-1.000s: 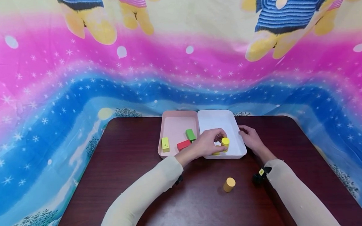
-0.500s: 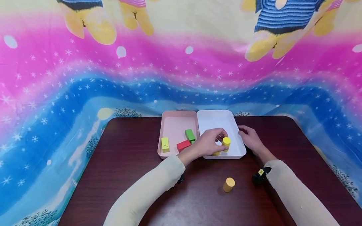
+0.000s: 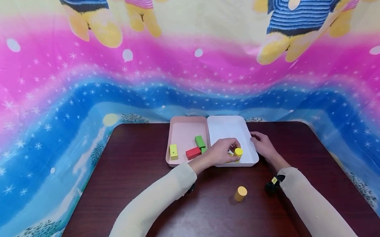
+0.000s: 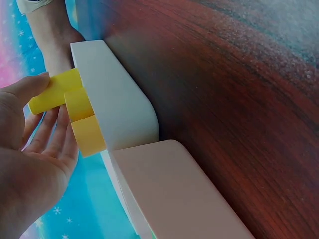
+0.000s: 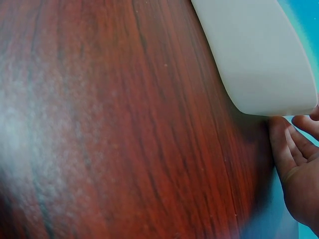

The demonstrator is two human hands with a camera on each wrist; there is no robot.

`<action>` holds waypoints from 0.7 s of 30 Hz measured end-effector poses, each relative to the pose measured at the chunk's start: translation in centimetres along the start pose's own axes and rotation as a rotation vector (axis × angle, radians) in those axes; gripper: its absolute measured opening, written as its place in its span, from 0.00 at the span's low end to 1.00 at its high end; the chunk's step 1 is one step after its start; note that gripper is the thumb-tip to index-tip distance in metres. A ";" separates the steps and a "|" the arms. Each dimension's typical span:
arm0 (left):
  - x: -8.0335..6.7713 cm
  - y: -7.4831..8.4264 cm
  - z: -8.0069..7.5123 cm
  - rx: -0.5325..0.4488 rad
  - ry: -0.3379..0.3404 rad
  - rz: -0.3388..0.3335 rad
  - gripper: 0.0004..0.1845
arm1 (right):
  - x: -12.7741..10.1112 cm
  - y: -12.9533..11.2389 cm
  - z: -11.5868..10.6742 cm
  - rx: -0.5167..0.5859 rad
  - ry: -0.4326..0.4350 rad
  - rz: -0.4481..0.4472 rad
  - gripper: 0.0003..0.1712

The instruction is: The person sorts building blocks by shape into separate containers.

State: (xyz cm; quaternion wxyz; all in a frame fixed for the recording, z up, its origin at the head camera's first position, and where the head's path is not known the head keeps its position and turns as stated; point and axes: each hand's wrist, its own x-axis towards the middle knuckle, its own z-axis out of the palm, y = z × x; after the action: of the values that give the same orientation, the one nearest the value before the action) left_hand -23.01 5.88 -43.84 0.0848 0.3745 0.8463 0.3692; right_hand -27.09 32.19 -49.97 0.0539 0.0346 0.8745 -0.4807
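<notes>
My left hand (image 3: 222, 151) pinches a bright yellow cylinder (image 3: 238, 152) between thumb and fingers, inside the near part of the white tray (image 3: 229, 127). The left wrist view shows that cylinder (image 4: 56, 89) standing above the tray wall, beside a second yellow block (image 4: 79, 103) and an orange-yellow block (image 4: 89, 135). In the head view the left hand mostly hides these two. At the tray's right side, my right hand (image 3: 264, 144) touches the rim and outer wall with its fingertips. An orange-yellow cylinder (image 3: 240, 193) stands upright on the table in front of the trays.
A pink tray (image 3: 188, 127) abuts the white one on the left. It holds a yellow block (image 3: 173, 152), a red block (image 3: 193, 153) and green blocks (image 3: 199, 141). The dark wooden table (image 3: 140, 148) meets a patterned cloth (image 3: 182, 77) at the back.
The left hand and its yellow cylinder have come slightly lower and nearer within the white tray. My right hand and the other blocks have stayed put.
</notes>
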 end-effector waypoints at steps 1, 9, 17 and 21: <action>0.0 -0.1 0.1 0.004 -0.001 0.005 0.16 | 0.0 0.0 0.0 0.000 0.001 0.002 0.31; 0.2 -0.5 0.5 0.031 -0.009 0.014 0.16 | 0.0 -0.1 0.1 0.011 0.009 0.001 0.30; 0.1 -0.5 0.7 0.058 -0.018 0.013 0.17 | 0.0 0.1 0.1 0.011 0.014 -0.016 0.30; -0.1 -0.3 0.4 0.081 -0.013 0.013 0.21 | 0.0 0.2 0.1 0.010 0.014 -0.023 0.30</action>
State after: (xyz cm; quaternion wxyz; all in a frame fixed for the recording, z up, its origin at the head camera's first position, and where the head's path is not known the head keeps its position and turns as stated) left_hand -23.00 5.89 -44.33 0.0730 0.3855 0.8575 0.3328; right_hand -27.08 32.23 -50.17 0.0418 0.0282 0.8727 -0.4856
